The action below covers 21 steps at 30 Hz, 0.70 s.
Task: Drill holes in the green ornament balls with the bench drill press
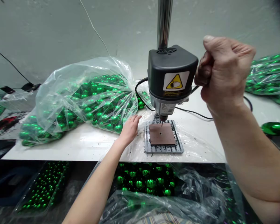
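Observation:
My right hand (226,68) is raised in a fist at the right side of a small drill press (172,73), closed around its feed lever (195,89); most of the lever is hidden by the fingers. The thin drill bit (162,124) points down over a brown board (163,138) with a dark hole, lying on the grey slotted base (162,150). No ball sits on the board. My left hand (130,128) reaches over the white table, fingers stretched out and apparently empty, beside a clear plastic bag (84,104) of shiny green balls. Whether it touches the bag I cannot tell.
Below the table edge, more green balls (150,183) lie in an open plastic bag (200,189) at my lap. A clear tray (43,186) of small green balls stands lower left. Another filled bag (270,77) is at right, near a green disc-like object (274,128). Black cables cross behind the drill.

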{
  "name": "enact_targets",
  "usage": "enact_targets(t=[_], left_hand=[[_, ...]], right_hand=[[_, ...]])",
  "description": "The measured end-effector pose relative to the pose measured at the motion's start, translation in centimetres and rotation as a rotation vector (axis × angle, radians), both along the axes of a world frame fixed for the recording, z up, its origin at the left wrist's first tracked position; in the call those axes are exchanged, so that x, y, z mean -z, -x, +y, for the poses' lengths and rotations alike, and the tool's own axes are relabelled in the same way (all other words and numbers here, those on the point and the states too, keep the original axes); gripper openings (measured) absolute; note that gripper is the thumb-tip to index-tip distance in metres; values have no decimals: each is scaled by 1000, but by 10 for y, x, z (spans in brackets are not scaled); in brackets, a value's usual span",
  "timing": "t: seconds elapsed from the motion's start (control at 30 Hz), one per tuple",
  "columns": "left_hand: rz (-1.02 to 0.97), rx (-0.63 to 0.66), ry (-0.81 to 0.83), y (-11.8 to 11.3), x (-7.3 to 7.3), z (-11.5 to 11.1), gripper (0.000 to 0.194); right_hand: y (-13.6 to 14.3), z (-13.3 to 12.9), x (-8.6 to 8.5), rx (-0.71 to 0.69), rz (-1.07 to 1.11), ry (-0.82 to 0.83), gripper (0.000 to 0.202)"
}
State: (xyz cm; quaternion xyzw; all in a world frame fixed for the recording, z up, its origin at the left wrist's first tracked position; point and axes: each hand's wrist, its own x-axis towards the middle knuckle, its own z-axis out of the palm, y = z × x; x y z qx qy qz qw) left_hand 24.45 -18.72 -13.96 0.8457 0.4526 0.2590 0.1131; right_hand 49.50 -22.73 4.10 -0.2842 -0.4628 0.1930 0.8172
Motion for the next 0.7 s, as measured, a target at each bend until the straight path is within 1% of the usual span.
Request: enact_targets(t=[0.07,0.13,0.2,0.23,0.37,0.43,0.5,0.57,0.6,0.7], left_hand=[[103,-75,110,5,-1,19,38],[189,-172,176,10,0,30,25],[232,-223,200,14,3,36,14],[243,-233,209,15,6,37,14],[270,-259,229,13,19,35,28],[284,-272,246,11,20,31,27],[271,-289,238,10,17,24,23],[169,-307,162,9,11,17,26],[73,-303,98,8,8,12,28],[-355,-218,-81,5,-3,0,29]], right_hand=[[-1,1,0,-1,-11,-7,45],[-1,1,1,5,-12,-14,45],[-1,2,2,13,-10,-24,44],[-1,2,2,15,-9,-32,44],[0,3,4,13,-8,-50,44],[0,3,4,18,-10,-40,44],[-1,3,3,23,-19,-23,46],[-1,3,3,31,-34,0,50],[-1,3,2,37,-43,12,52],[-3,5,3,32,-64,18,54]])
